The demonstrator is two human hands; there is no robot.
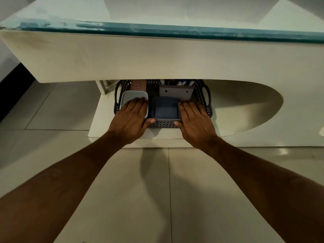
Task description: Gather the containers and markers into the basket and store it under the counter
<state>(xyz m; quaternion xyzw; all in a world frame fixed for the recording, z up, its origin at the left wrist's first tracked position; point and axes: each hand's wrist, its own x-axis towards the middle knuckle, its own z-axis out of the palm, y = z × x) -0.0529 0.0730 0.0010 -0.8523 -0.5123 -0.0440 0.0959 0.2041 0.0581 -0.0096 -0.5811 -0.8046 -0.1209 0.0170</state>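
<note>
A dark perforated basket (201, 100) with side handles sits on the low white shelf (101, 120) under the counter (157, 57). Inside lie a pale grey lidded container (131, 95), a dark blue-grey container (164, 107), a brown box (138, 85) and a brown holder (175, 92) with markers (180, 82) at the back. My left hand (131, 118) rests over the basket's front left rim and the pale container, thumb on the front wall. My right hand (194, 120) grips the front right rim, thumb on the front wall. The counter hides the basket's far part.
The counter's thick white front panel overhangs the shelf, topped by a blue-green glass edge (175, 32). A curved cut-out shadow (245, 106) lies right of the basket. A white bracket (103, 86) stands left of it. Tiled floor (157, 190) spreads below my arms.
</note>
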